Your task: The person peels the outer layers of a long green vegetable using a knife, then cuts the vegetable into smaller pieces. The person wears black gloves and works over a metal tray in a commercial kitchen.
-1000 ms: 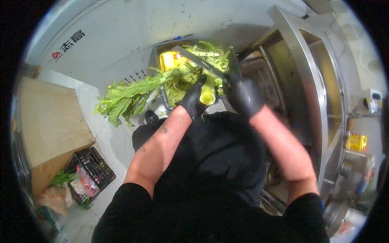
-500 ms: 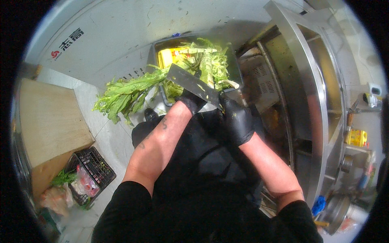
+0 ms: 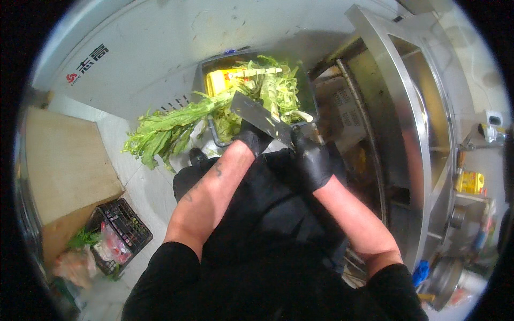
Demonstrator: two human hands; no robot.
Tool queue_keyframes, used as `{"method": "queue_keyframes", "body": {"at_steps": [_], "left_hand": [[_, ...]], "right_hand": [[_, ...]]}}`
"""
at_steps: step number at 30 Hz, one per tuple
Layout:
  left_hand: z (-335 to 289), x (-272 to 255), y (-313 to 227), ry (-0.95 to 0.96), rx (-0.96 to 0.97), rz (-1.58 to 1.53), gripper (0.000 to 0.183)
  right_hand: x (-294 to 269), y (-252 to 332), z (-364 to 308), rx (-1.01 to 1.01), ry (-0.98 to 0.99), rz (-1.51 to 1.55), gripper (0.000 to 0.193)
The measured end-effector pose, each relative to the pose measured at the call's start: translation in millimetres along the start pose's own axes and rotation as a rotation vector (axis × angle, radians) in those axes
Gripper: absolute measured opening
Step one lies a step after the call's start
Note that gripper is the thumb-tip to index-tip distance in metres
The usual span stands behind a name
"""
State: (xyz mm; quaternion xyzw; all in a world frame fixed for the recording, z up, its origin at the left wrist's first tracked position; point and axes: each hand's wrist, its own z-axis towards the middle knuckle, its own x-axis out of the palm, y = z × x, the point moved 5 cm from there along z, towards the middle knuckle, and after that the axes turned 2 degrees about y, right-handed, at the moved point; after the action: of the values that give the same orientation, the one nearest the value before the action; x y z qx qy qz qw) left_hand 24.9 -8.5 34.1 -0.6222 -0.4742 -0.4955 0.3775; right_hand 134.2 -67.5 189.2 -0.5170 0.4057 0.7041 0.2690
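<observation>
In my right hand (image 3: 312, 159), black-gloved and closed, is the handle of a broad dark cleaver (image 3: 261, 116), its blade slanting up to the left with pale scraps stuck on it. My left hand (image 3: 254, 137), gloved too, reaches behind the blade, which hides most of its fingers; it appears closed round a stalk of celtuce. Big green celtuce leaves (image 3: 170, 128) spread out left of the blade. Beyond both hands stands a grey plastic bin (image 3: 215, 134) heaped with leaves and trimmings, a pale celtuce stem (image 3: 269, 96) and a yellow package (image 3: 216, 83).
A white wall-like panel (image 3: 155, 59) rises behind the bin. Steel shelving (image 3: 396, 75) runs along my right. On the left are a large tan box (image 3: 69, 160) and a black crate (image 3: 126, 227) with greens and plastic bags. A yellow container (image 3: 471, 182) stands far right.
The cleaver has shifted a little right and down, its blade tip lower than before. My right hand has drawn slightly down and left. The left hand stays nearly in place.
</observation>
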Motion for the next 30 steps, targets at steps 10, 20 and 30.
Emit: {"method": "queue_keyframes", "body": {"at_steps": [10, 20, 30], "left_hand": [[-10.6, 16.7, -3.7, -0.148, 0.029, 0.115, 0.031], [-5.8, 3.8, -6.3, -0.042, -0.011, 0.002, 0.036], [-9.9, 19.9, -6.7, -0.107, 0.144, 0.241, 0.035]], "right_hand": [[32.7, -44.8, 62.9, 0.01, 0.183, 0.03, 0.015], [-10.3, -0.8, 36.5, -0.088, 0.127, -0.004, 0.021], [23.0, -28.3, 48.0, -0.094, 0.042, -0.011, 0.01]]}}
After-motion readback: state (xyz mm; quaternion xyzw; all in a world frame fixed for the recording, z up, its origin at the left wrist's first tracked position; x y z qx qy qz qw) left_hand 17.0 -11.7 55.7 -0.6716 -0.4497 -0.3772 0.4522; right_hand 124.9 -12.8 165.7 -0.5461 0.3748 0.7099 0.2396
